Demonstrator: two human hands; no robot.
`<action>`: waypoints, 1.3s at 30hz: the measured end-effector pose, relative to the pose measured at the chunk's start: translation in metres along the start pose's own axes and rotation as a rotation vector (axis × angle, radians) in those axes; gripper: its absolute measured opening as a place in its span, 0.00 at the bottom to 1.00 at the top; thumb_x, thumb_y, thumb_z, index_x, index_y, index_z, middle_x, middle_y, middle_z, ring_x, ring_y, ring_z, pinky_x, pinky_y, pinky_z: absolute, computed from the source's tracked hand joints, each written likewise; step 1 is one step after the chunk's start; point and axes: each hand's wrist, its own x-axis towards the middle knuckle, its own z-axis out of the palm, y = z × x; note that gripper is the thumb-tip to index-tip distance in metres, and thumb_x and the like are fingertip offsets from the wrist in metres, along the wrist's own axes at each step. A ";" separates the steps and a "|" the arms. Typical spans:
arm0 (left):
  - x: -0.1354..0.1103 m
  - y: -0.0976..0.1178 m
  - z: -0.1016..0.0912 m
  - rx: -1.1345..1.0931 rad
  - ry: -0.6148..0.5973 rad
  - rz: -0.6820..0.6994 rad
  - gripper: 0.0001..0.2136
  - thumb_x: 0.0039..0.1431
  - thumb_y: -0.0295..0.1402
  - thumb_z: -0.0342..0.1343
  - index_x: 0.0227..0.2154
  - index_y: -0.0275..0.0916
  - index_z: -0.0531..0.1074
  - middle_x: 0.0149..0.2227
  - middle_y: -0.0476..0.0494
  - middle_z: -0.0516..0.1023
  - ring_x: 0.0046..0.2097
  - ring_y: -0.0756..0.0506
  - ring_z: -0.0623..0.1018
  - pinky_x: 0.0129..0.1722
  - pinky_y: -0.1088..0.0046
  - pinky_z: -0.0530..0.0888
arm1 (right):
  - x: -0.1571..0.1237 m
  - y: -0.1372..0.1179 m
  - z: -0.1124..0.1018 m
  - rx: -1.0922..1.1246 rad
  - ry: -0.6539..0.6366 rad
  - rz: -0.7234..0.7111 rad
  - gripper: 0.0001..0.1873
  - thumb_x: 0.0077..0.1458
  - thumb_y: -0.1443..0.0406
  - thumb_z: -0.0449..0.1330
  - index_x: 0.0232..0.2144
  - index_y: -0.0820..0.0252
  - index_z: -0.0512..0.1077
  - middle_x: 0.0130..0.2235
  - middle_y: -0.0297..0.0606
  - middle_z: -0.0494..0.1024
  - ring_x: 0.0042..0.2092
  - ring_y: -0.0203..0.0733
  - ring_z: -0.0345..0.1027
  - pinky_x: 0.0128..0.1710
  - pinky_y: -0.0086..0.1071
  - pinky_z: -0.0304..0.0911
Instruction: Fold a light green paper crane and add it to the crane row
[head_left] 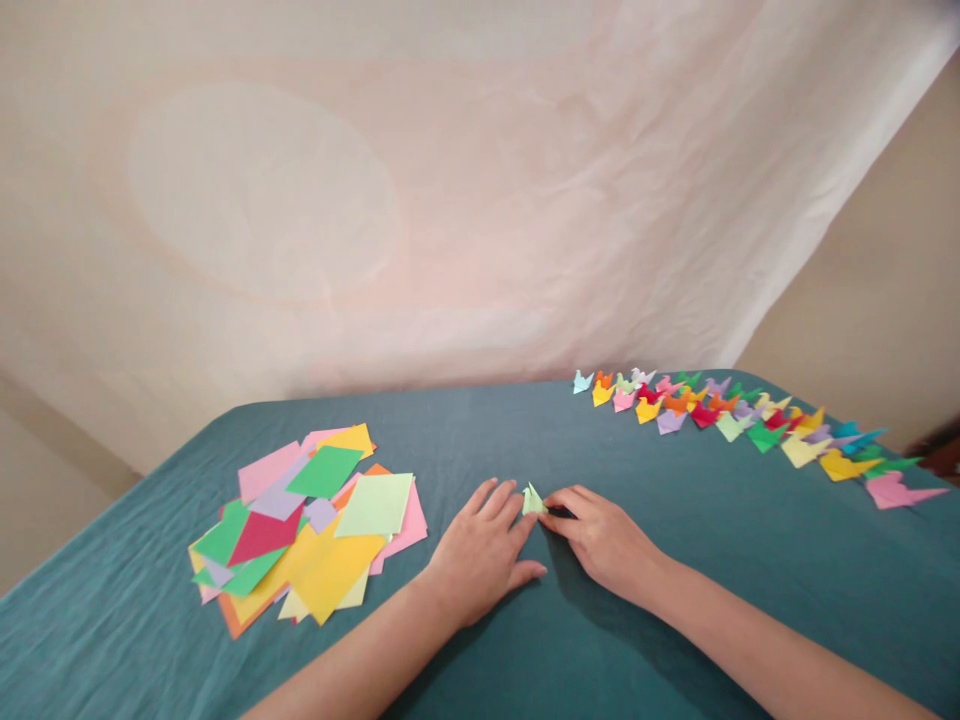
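A small pale green folded paper piece (533, 500) stands on the teal tablecloth (675, 560) between my two hands. My left hand (480, 552) lies flat on the cloth with its fingers stretched out, the fingertips touching the piece's left side. My right hand (600, 538) rests on the cloth at the piece's right, fingers drawn together and pinching its edge.
A loose pile of coloured paper squares (307, 525) lies at the left. Several folded paper cranes (742, 415) in many colours run in rows along the far right of the table. A pale sheet (450, 200) hangs behind the table.
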 end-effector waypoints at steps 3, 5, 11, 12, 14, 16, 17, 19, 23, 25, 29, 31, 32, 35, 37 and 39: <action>-0.001 0.002 -0.001 -0.005 0.004 -0.018 0.25 0.59 0.52 0.43 0.52 0.41 0.63 0.52 0.40 0.67 0.59 0.39 0.59 0.59 0.58 0.51 | -0.001 0.001 0.000 0.001 -0.001 -0.012 0.15 0.59 0.71 0.49 0.43 0.59 0.73 0.42 0.42 0.72 0.43 0.41 0.64 0.41 0.35 0.65; -0.001 0.001 -0.001 -0.009 0.008 -0.028 0.25 0.59 0.51 0.43 0.52 0.41 0.64 0.52 0.40 0.67 0.59 0.39 0.59 0.59 0.58 0.51 | -0.002 0.002 -0.001 -0.013 0.001 -0.025 0.15 0.59 0.71 0.49 0.44 0.60 0.72 0.42 0.43 0.73 0.44 0.41 0.64 0.41 0.35 0.65; -0.001 -0.003 -0.003 -0.029 0.021 -0.031 0.21 0.59 0.49 0.45 0.50 0.44 0.66 0.50 0.41 0.68 0.59 0.40 0.59 0.58 0.57 0.52 | -0.004 0.003 -0.002 -0.065 0.000 -0.045 0.14 0.58 0.71 0.51 0.44 0.59 0.72 0.42 0.43 0.73 0.44 0.42 0.64 0.42 0.36 0.65; -0.001 -0.004 -0.004 -0.030 0.019 -0.028 0.20 0.60 0.49 0.45 0.49 0.43 0.66 0.50 0.42 0.68 0.59 0.40 0.59 0.58 0.57 0.52 | -0.004 0.003 -0.002 -0.072 -0.005 -0.043 0.14 0.58 0.70 0.52 0.44 0.58 0.72 0.43 0.43 0.73 0.44 0.42 0.64 0.42 0.36 0.65; -0.001 -0.005 -0.005 -0.030 0.013 -0.025 0.20 0.60 0.48 0.45 0.48 0.43 0.67 0.49 0.41 0.68 0.59 0.40 0.59 0.58 0.58 0.52 | -0.003 0.003 -0.002 -0.085 -0.020 -0.032 0.14 0.57 0.71 0.53 0.44 0.58 0.72 0.43 0.42 0.73 0.45 0.42 0.64 0.43 0.37 0.64; -0.001 -0.005 -0.005 -0.029 0.011 -0.024 0.19 0.60 0.47 0.46 0.48 0.42 0.68 0.49 0.41 0.69 0.59 0.40 0.59 0.58 0.58 0.52 | -0.003 0.003 -0.002 -0.092 -0.027 -0.026 0.14 0.57 0.71 0.53 0.44 0.58 0.72 0.43 0.42 0.73 0.45 0.42 0.64 0.43 0.37 0.64; -0.001 -0.005 -0.005 -0.029 0.013 -0.022 0.19 0.60 0.47 0.46 0.47 0.42 0.68 0.49 0.41 0.69 0.59 0.40 0.59 0.58 0.58 0.52 | -0.004 0.002 -0.002 -0.092 -0.023 -0.025 0.14 0.57 0.71 0.53 0.44 0.58 0.72 0.43 0.42 0.73 0.45 0.42 0.64 0.43 0.37 0.64; -0.001 -0.004 -0.005 -0.029 0.019 -0.016 0.19 0.59 0.47 0.47 0.48 0.42 0.67 0.49 0.42 0.69 0.58 0.40 0.60 0.58 0.58 0.53 | -0.005 0.003 -0.001 -0.087 0.011 -0.031 0.14 0.57 0.71 0.53 0.44 0.58 0.72 0.43 0.42 0.73 0.44 0.42 0.64 0.42 0.36 0.64; -0.002 -0.004 -0.005 -0.023 0.022 -0.018 0.20 0.60 0.47 0.46 0.49 0.42 0.66 0.49 0.41 0.68 0.58 0.40 0.60 0.58 0.58 0.53 | -0.007 0.002 0.000 -0.083 0.077 -0.065 0.15 0.58 0.71 0.50 0.45 0.59 0.71 0.43 0.42 0.74 0.43 0.41 0.65 0.42 0.36 0.64; -0.003 -0.005 -0.005 -0.019 0.020 -0.025 0.20 0.59 0.47 0.47 0.50 0.43 0.65 0.49 0.41 0.68 0.58 0.40 0.60 0.58 0.58 0.53 | -0.007 0.001 -0.001 -0.089 0.065 -0.064 0.17 0.58 0.72 0.50 0.48 0.59 0.69 0.43 0.43 0.74 0.43 0.42 0.65 0.42 0.36 0.64; -0.005 -0.005 -0.005 -0.019 0.012 -0.026 0.21 0.59 0.47 0.47 0.52 0.42 0.63 0.50 0.41 0.68 0.58 0.40 0.60 0.58 0.58 0.53 | -0.002 -0.004 -0.002 -0.131 -0.029 -0.019 0.18 0.57 0.71 0.51 0.50 0.58 0.66 0.44 0.43 0.73 0.43 0.44 0.63 0.43 0.38 0.62; -0.004 -0.005 -0.005 -0.018 0.007 -0.022 0.21 0.59 0.47 0.47 0.51 0.42 0.63 0.50 0.40 0.68 0.58 0.40 0.60 0.58 0.58 0.53 | 0.001 -0.006 -0.003 -0.160 -0.073 0.001 0.18 0.56 0.70 0.53 0.50 0.57 0.66 0.44 0.42 0.72 0.44 0.46 0.62 0.43 0.39 0.61; -0.004 -0.005 -0.004 -0.018 0.007 -0.021 0.21 0.59 0.47 0.47 0.51 0.41 0.64 0.50 0.40 0.68 0.58 0.39 0.60 0.58 0.58 0.53 | 0.002 -0.007 -0.003 -0.174 -0.087 0.010 0.19 0.56 0.70 0.54 0.50 0.57 0.66 0.44 0.42 0.71 0.44 0.46 0.62 0.43 0.40 0.60; -0.004 -0.004 -0.003 -0.018 0.006 -0.018 0.21 0.59 0.47 0.47 0.51 0.41 0.64 0.50 0.40 0.67 0.59 0.39 0.59 0.58 0.58 0.53 | 0.004 -0.009 -0.002 -0.206 -0.104 0.024 0.20 0.54 0.71 0.54 0.50 0.58 0.65 0.45 0.43 0.70 0.45 0.46 0.61 0.43 0.40 0.59; -0.004 -0.003 -0.003 -0.021 0.004 -0.020 0.21 0.59 0.47 0.48 0.50 0.40 0.64 0.50 0.40 0.67 0.59 0.39 0.59 0.59 0.58 0.52 | 0.005 -0.010 -0.001 -0.216 -0.102 0.029 0.20 0.54 0.72 0.54 0.50 0.58 0.65 0.45 0.43 0.69 0.45 0.46 0.60 0.43 0.39 0.59; -0.004 -0.003 -0.003 -0.023 0.002 -0.023 0.21 0.59 0.47 0.48 0.50 0.40 0.64 0.50 0.40 0.67 0.59 0.39 0.59 0.59 0.58 0.52 | 0.005 -0.010 0.000 -0.222 -0.098 0.036 0.20 0.54 0.72 0.54 0.50 0.58 0.65 0.44 0.42 0.69 0.44 0.46 0.60 0.42 0.39 0.58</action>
